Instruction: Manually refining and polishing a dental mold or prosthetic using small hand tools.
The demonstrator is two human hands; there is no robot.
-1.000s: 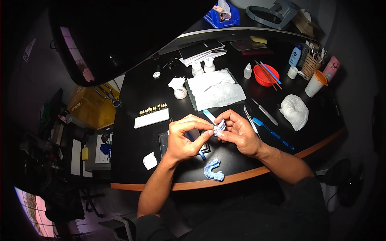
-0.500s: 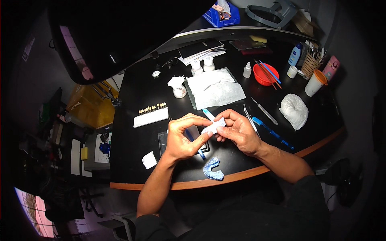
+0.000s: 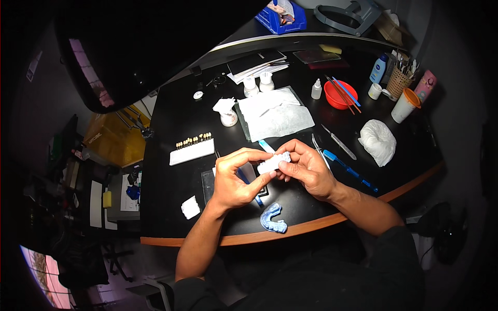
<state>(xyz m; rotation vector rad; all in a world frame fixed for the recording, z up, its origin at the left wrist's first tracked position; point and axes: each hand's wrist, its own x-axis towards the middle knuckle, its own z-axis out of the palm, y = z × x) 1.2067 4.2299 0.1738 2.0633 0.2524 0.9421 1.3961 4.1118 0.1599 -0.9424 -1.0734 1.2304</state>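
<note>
I observe the white dental cast (image 3: pixel 268 164) beyond the blue dental arch (image 3: pixel 270 222), gripped by the right hand (image 3: pixel 309 176) and pinched by the left hand (image 3: pixel 231 186), with a white pad (image 3: pixel 190 207) lying to the person's left of that arch.

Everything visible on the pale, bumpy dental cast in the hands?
The pale, bumpy dental cast looks white, faintly bluish, rigid and plaster-like, with tooth-like bumps; glare washes out detail. It is held above the black tabletop, right end higher in view. The right hand grips its right part, thumb across the near face; the left hand holds its left part.
</note>
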